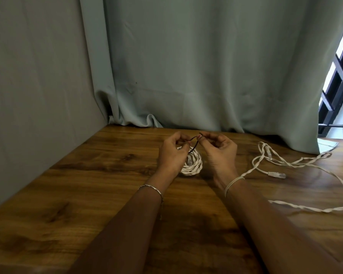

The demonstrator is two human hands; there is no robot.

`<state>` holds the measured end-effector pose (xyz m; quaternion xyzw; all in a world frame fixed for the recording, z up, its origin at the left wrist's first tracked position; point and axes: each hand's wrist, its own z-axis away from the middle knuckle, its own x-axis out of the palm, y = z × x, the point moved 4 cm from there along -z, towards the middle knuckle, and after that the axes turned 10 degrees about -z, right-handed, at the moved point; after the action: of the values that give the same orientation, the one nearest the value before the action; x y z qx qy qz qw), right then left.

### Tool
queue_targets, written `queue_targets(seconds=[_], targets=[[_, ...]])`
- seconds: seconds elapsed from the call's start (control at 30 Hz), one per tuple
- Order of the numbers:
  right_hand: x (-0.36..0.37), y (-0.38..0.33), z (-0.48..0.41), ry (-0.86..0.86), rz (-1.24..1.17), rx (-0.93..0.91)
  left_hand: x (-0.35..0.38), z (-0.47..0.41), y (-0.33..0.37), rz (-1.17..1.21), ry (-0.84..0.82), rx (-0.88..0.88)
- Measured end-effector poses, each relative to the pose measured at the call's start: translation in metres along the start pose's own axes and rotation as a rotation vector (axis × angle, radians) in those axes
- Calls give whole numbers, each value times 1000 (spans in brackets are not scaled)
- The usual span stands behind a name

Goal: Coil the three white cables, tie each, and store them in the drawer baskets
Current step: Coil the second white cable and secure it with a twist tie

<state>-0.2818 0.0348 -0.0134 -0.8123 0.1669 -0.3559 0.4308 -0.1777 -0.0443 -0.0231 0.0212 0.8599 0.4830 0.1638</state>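
Observation:
A coiled white cable (193, 166) lies on the wooden table (99, 169) between my hands. A thin dark tie (194, 142) loops up from the coil. My left hand (171, 153) pinches one end of the tie and my right hand (219, 153) pinches the other end, just above the coil. To the right, a loose white twisted cable (297, 165) sprawls over the table, with its clear plug (276, 175) lying near my right wrist. No drawer or basket is in view.
A grey-green curtain (206, 66) hangs behind the table and bunches on its far edge. A grey wall (38, 86) borders the table's left side. A dark window frame (337, 76) shows at the far right.

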Motion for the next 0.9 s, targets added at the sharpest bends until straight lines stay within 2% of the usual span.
queue_targets(seconds=[0.4, 0.63, 0.9], targets=[[-5, 3, -1, 36, 45, -26, -1, -1, 0, 7, 16, -18], [-5, 6, 0, -18, 11, 68, 3, -1, 1, 29, -54, -13], [-8, 8, -2, -48, 73, 46, 3, -1, 3, -42, -58, 53]])
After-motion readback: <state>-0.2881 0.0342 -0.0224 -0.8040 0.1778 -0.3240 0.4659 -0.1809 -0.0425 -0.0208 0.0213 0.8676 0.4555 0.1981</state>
